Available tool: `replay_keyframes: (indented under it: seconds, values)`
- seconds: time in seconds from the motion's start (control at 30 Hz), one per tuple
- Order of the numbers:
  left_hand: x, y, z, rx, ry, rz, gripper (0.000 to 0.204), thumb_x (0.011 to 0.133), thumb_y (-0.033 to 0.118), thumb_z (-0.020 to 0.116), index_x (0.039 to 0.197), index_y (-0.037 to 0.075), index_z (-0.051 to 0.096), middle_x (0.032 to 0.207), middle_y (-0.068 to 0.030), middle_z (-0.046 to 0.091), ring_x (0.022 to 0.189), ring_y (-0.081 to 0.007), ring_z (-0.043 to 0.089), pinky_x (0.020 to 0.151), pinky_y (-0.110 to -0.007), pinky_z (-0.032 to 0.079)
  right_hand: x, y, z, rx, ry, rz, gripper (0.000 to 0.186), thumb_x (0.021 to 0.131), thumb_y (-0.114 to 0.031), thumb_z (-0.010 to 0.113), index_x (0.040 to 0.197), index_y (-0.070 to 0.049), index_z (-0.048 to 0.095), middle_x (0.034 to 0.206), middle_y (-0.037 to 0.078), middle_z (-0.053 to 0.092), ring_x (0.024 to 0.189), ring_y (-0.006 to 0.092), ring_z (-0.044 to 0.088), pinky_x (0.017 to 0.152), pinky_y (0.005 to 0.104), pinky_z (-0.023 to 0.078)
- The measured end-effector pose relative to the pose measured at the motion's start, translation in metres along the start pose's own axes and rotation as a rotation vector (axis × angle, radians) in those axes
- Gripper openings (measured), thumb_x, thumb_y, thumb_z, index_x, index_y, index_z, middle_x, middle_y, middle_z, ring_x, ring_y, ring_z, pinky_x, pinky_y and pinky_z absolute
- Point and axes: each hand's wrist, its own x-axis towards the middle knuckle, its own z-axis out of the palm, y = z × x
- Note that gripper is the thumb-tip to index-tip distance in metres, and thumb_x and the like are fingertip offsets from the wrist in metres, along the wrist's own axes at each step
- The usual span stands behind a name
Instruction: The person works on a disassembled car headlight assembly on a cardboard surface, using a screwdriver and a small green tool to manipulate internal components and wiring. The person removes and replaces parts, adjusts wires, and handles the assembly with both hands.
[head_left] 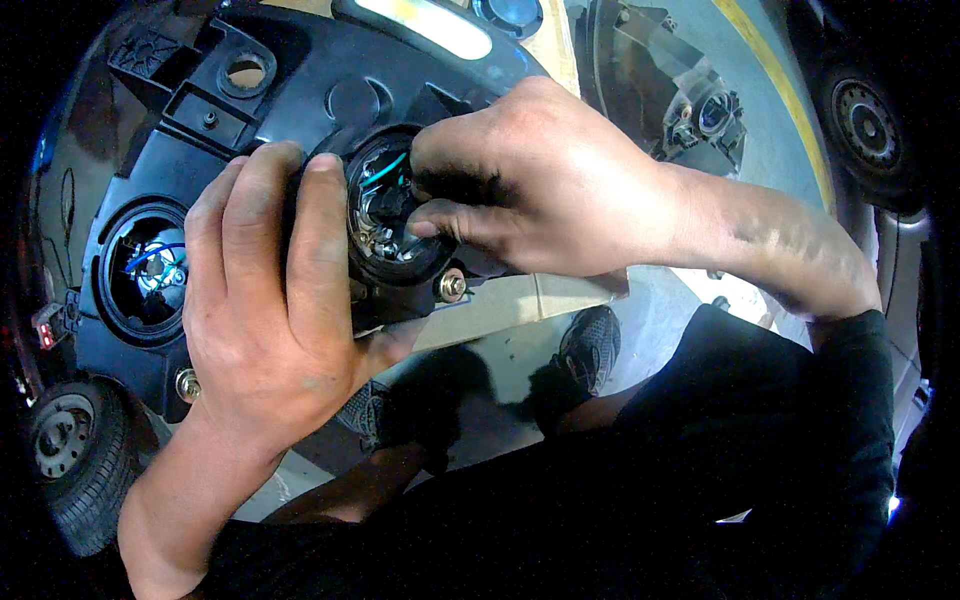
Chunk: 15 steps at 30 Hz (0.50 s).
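A black headlight housing [295, 65] lies back side up before me. It has two round openings. In the left opening [102, 300] a bulb socket and a blue wire [150, 254] show. The right opening [405, 268] has a teal wire [384, 172] and metal parts inside. My left hand [275, 310] rests on the housing between the openings, fingers spread and stretched, thumb toward the near edge. Reaching in from the right, my right hand [535, 180] has curled fingers and thumb drawn together at the right opening's rim. Whatever lies between its fingertips is hidden.
Cardboard [520, 308] lies under the housing. Another headlight [690, 95] sits farther right, a blue round cap [508, 14] at the back. A loose tyre [85, 455] stands lower left, a vehicle's wheel [862, 130] far right. Bolts [453, 287] stick out along the housing's near edge.
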Motion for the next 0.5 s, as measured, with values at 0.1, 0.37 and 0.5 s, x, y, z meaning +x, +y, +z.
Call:
replay_keyframes:
  seconds: [0.1, 0.37, 0.5]
  values:
    - [0.000, -0.002, 0.000, -0.012, 0.010, 0.002, 0.105, 0.063, 0.052, 0.086, 0.143, 0.000, 0.042, 0.133, -0.0275, 0.049, 0.117, -0.0438, 0.052, 0.098, -0.056, 0.043, 0.003, -0.001, 0.001, -0.007, -0.013, -0.008, 0.018, 0.075, -0.016, 0.073, 0.078, -0.001, 0.065, 0.071, 0.022, 0.063, 0.073, 0.0424, 0.065, 0.067, 0.0506, 0.053]
    - [0.003, 0.003, -0.004, -0.022, -0.001, -0.017, 0.104, 0.061, 0.048, 0.088, 0.140, -0.002, 0.044, 0.132, -0.0274, 0.049, 0.116, -0.0436, 0.053, 0.097, -0.054, 0.045, 0.001, 0.006, 0.005, 0.035, 0.023, -0.025, 0.021, 0.077, -0.020, 0.076, 0.082, -0.003, 0.066, 0.070, 0.020, 0.064, 0.072, 0.0402, 0.066, 0.065, 0.0481, 0.053]
    - [0.002, 0.001, -0.009, 0.001, -0.058, -0.010, 0.107, 0.057, 0.044, 0.091, 0.142, -0.002, 0.042, 0.134, -0.0270, 0.048, 0.118, -0.0439, 0.051, 0.099, -0.054, 0.044, -0.002, 0.010, 0.005, -0.002, 0.018, -0.051, 0.025, 0.081, -0.020, 0.080, 0.093, -0.003, 0.066, 0.070, 0.016, 0.064, 0.068, 0.0355, 0.067, 0.060, 0.0427, 0.052]
